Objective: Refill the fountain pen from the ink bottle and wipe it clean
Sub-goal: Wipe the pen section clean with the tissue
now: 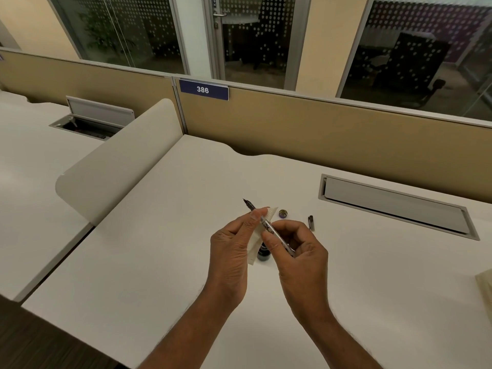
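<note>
The fountain pen [267, 225] is held slanted above the desk, its dark nib pointing up and to the left. My right hand [295, 251] grips the rear of the barrel. My left hand [233, 246] pinches a white tissue [257, 237] against the front part of the pen. Below and between the hands stands the dark ink bottle [263, 254], mostly hidden. Its round cap [283, 214] lies on the desk just beyond the hands. The pen's dark cap [311, 222] lies to the right of that.
The white desk [149, 262] has a closed grey cable hatch [394, 206] at the right rear and a tan partition behind. A curved white divider [114, 166] stands at the left. A pale paper edge [486, 291] shows at the far right.
</note>
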`<state>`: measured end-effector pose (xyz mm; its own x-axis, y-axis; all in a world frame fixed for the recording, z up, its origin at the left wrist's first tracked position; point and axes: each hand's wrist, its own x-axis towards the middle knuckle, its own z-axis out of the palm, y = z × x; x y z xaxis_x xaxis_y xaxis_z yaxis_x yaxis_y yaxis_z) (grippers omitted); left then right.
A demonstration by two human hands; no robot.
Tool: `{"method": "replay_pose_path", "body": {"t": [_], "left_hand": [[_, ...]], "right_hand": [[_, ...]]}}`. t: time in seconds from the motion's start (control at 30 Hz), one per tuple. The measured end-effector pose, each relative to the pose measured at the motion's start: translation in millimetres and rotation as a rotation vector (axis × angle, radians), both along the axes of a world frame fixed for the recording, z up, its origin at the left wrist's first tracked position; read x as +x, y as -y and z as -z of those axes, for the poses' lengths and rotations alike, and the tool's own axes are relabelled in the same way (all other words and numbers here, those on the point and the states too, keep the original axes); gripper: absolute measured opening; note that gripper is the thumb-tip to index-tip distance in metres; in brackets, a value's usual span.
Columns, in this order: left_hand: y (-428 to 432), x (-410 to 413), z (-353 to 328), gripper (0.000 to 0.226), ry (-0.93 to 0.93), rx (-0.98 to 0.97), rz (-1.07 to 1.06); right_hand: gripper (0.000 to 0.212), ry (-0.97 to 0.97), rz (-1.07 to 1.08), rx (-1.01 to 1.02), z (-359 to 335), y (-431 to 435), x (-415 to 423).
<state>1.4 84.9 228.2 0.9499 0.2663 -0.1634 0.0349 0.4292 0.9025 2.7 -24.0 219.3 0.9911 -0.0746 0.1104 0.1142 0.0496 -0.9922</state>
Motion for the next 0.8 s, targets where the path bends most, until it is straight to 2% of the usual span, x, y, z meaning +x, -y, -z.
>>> {"method": "replay_pose_path", "body": {"t": [0.13,0.27,0.33,0.47,0.63,0.73,0.8], "left_hand": [[0.7,-0.1,-1.1,0.028,0.015,0.003,0.002],[0.5,0.3,0.0,0.030,0.008,-0.023,-0.004],[0.1,0.4,0.6,0.031,0.004,-0.044,-0.002],[-0.3,0.5,2.4,0.025,0.005,0.003,-0.010],[-0.4,1.6,2.4,0.023,0.020,-0.014,0.000],[0.4,1.9,2.7,0.025,0.013,0.003,-0.008],[0.4,1.8,2.3,0.022,0.011,0.021,-0.015]], "right_hand": [[0.005,-0.023,0.025,-0.039,1.8,0.3,0.2],[0.007,-0.024,0.018,-0.048,0.2,-0.5,-0.2],[0.014,-0.023,0.023,-0.059,2.7,0.3,-0.5],[0.004,-0.017,0.017,-0.088,4.9,1.3,-0.9],[0.011,-0.004,0.023,-0.088,6.1,2.6,0.2],[0.004,-0.024,0.015,-0.092,4.0,1.8,-0.9],[0.015,-0.026,0.008,-0.087,2.4,1.5,-1.6]]}}
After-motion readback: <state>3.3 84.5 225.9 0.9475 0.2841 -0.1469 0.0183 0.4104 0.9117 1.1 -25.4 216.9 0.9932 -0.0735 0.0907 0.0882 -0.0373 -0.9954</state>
